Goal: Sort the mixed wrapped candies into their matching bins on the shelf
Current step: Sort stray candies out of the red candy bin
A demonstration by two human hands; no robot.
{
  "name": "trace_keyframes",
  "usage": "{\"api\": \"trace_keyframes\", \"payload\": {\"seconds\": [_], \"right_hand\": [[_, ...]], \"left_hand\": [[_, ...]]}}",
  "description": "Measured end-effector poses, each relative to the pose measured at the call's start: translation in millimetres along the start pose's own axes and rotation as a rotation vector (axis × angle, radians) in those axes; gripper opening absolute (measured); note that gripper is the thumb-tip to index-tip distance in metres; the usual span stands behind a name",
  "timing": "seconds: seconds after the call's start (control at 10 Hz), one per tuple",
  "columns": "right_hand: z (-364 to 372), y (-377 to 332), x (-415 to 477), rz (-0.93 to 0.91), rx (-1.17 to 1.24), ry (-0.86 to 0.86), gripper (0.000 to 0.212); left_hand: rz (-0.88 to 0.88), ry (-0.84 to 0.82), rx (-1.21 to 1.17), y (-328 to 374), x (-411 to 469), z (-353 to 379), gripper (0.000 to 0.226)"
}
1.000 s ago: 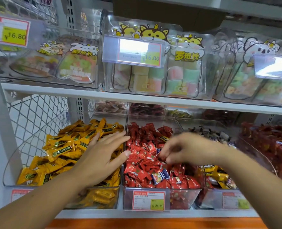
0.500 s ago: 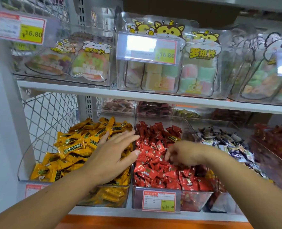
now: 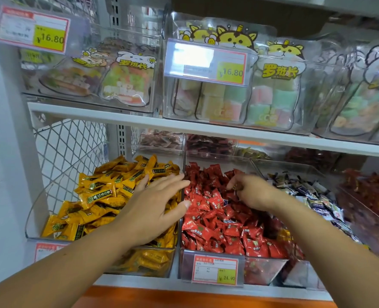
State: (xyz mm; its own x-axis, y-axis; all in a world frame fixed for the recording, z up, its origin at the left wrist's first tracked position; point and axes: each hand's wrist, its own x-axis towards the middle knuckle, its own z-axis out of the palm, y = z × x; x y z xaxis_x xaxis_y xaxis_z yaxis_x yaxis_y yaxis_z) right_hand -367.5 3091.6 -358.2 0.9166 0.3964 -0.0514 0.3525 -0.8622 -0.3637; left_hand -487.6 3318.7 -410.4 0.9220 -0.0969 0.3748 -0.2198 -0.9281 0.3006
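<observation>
Clear bins stand side by side on the lower shelf. The yellow candies (image 3: 99, 196) fill the left bin (image 3: 36, 210) and the red candies (image 3: 215, 221) fill the middle bin (image 3: 261, 271). A third bin holds dark blue and white candies (image 3: 310, 192). My left hand (image 3: 157, 205) lies flat with spread fingers on the yellow pile, its thumb reaching over onto the red candies. My right hand (image 3: 253, 192) is over the red pile, fingers curled down, and appears to pinch a small dark-wrapped candy (image 3: 236, 187). Another dark blue candy (image 3: 226, 201) lies among the red ones.
A fourth bin of red sweets (image 3: 370, 196) stands at the far right. The upper shelf (image 3: 139, 121) carries clear boxes of bagged marshmallows with price tags (image 3: 206, 61). Small bins sit behind the front row. A wire mesh panel (image 3: 68, 152) closes the left side.
My right hand has moved from the front of the red pile back toward its middle. My left hand has stayed on the yellow candies. The view has shifted slightly.
</observation>
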Motion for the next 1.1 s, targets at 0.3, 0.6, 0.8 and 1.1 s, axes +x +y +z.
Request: {"api": "trace_keyframes", "payload": {"seconds": [0.3, 0.6, 0.8, 1.1], "right_hand": [[53, -2, 29, 0.021, -0.132, -0.061, 0.054], [43, -10, 23, -0.047, 0.368, 0.001, 0.021], [9, -10, 14, 0.034, 0.532, 0.019, 0.026], [47, -26, 31, -0.054, -0.005, 0.000, 0.047]], "left_hand": [[-0.012, -0.005, -0.018, 2, 0, -1, 0.069], [-0.013, -0.009, -0.014, 2, 0, -2, 0.069], [-0.007, -0.010, -0.007, 1, 0, -1, 0.067], [-0.014, 0.000, -0.025, 2, -1, -2, 0.067]]}}
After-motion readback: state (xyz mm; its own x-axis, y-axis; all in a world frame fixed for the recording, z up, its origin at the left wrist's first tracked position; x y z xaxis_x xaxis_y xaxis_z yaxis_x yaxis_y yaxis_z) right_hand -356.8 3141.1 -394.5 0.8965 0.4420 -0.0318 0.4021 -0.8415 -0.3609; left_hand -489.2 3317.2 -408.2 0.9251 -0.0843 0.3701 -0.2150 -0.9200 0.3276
